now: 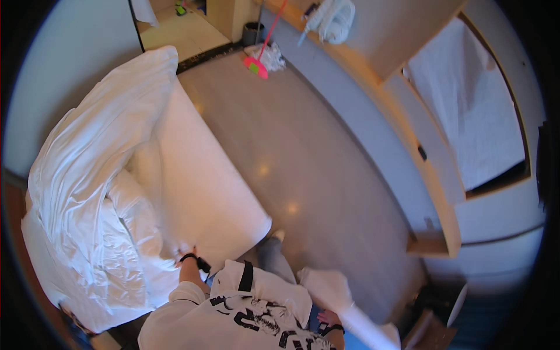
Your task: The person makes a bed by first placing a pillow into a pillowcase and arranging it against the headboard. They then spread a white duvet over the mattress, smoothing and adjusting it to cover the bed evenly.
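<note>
My left hand (187, 255), with a dark band at its wrist, rests on the white bedding at the near side of the bed. Its fingers look spread, and the cloth dimples around them. Beside that hand lies a rumpled white duvet (87, 163), heaped over the bed's left part. A smooth white mattress (195, 181) shows along the right part. My right hand (329, 318) is low by my thigh, next to a long piece of white fabric (326, 286). Whether it holds that fabric cannot be made out.
Grey floor (309, 175) runs between the bed and a wooden wall shelf (431, 186). A pink broom (255, 67), a mop head (273, 58) and a dark bin (252, 33) stand by the far doorway. A white-draped panel (466, 105) hangs above the shelf. Dark furniture (434, 306) stands at near right.
</note>
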`<state>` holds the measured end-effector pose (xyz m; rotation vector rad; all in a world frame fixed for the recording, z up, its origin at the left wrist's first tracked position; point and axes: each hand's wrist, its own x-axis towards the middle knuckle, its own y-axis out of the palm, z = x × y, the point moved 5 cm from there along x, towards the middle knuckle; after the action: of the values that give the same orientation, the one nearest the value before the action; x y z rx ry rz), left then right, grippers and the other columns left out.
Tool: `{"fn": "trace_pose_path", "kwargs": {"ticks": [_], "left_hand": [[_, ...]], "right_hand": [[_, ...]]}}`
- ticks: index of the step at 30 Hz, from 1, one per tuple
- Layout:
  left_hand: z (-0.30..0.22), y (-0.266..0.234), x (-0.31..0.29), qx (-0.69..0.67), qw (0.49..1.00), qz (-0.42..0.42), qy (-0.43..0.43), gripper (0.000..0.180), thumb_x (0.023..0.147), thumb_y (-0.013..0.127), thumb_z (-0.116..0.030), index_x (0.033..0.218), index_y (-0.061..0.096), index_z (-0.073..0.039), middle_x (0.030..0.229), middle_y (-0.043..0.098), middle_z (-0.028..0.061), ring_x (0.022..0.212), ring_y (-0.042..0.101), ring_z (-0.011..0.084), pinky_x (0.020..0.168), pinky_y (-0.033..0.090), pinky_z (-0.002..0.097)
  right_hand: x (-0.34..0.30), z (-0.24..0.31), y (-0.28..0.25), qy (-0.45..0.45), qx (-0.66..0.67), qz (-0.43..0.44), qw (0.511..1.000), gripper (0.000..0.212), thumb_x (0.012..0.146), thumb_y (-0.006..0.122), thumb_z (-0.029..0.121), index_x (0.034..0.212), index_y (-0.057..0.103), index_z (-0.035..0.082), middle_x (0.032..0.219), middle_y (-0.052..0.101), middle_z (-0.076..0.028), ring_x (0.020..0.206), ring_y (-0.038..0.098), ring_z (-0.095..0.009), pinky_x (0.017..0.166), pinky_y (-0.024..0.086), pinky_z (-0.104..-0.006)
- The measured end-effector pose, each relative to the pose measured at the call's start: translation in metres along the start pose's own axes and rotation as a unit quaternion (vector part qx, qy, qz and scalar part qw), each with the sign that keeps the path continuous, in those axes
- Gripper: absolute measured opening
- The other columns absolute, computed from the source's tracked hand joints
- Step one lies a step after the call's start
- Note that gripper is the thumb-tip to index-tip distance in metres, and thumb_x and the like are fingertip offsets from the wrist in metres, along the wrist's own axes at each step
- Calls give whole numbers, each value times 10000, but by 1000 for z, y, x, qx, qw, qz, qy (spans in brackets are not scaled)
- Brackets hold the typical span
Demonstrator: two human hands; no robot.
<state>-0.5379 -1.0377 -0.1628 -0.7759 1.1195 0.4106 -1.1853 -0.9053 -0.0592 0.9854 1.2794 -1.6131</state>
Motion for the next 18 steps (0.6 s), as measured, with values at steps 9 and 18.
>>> {"fn": "trace_pose_path", "kwargs": {"ticks": [9, 18], "left_hand": [[-92, -15, -28, -178, 983, 14, -33, 990, 619, 655, -481, 1342, 13, -270, 1308, 76, 281, 1190, 196, 460, 916, 254, 559], [-156, -48, -18, -294, 953, 34, -66, 958, 649, 652, -416, 1347, 40, -179, 1274, 217, 280, 1160, 297, 422, 920, 304, 487]], "right_hand": [[89, 321, 13, -261, -48, 132, 955, 316, 823, 469, 106, 1129, 456, 30, 878, 601, -158, 685, 610, -248, 566, 496, -304], [83, 528, 139, -242, -135, 194, 941, 394, 806, 506, 160, 1160, 432, 4, 981, 580, -167, 839, 598, -249, 716, 489, -299]]}}
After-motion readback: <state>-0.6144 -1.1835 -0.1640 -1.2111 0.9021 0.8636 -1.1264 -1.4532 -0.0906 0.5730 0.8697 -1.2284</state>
